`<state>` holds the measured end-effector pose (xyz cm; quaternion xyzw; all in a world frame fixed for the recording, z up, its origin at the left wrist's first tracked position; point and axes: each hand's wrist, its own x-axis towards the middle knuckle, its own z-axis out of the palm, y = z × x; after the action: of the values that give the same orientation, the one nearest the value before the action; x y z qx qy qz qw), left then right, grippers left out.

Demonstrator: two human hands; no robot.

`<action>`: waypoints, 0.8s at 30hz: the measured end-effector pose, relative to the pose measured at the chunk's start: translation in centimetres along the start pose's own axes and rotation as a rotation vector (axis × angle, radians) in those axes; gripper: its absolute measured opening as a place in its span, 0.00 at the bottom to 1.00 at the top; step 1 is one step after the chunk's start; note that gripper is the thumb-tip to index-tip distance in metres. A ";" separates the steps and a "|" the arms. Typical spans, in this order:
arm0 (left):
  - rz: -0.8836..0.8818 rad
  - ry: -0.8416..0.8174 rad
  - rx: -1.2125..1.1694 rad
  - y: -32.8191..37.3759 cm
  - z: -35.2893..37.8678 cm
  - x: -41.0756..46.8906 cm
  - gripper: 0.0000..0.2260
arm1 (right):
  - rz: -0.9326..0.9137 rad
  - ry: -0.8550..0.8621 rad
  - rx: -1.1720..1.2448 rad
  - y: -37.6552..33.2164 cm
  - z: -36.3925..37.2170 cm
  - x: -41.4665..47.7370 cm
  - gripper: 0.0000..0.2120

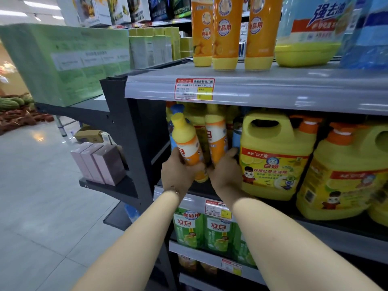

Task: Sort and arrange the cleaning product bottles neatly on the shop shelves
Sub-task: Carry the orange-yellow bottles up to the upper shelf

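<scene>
1. Your two bare forearms [147,238] reach in from the bottom of the frame toward the middle shelf [195,201], at its left end beside the dark upright post [134,143]
2. Your left hand [178,175] wraps the lower body of a tilted bottle [188,143], orange and white with a yellow cap. The fingers are curled round it and the top leans left. Whether its base touches the shelf cannot be told
3. Your right hand [225,175] holds the foot of an upright bottle [216,135] of the same make, just beside the first. The thumb points up and the other fingers curl behind the bottle, mostly out of sight
4. A large yellow jug [275,156] stands just beside your right hand, and green bottles [189,227] fill the shelf below
5. Both bottles look like stiff plastic, full and fairly weighty for their slim build, with glossy sleeves that are likely slick. Hold them low round the body, where your hands are now, not by the narrow neck. Tall and slender, they would probably tip easily, so set each base flat and close against its neighbour
</scene>
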<state>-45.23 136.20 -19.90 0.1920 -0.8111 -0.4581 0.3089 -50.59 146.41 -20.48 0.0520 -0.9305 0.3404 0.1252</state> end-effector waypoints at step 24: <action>0.297 0.040 -0.158 6.5 -7.2 -3.8 0.19 | -0.487 -0.416 0.515 -0.6 -10.9 -2.8 0.14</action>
<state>-37.79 137.27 -12.75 0.0543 -0.7856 -0.4659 0.4035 -45.60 153.02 -12.86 0.3680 -0.7807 0.5050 -0.0057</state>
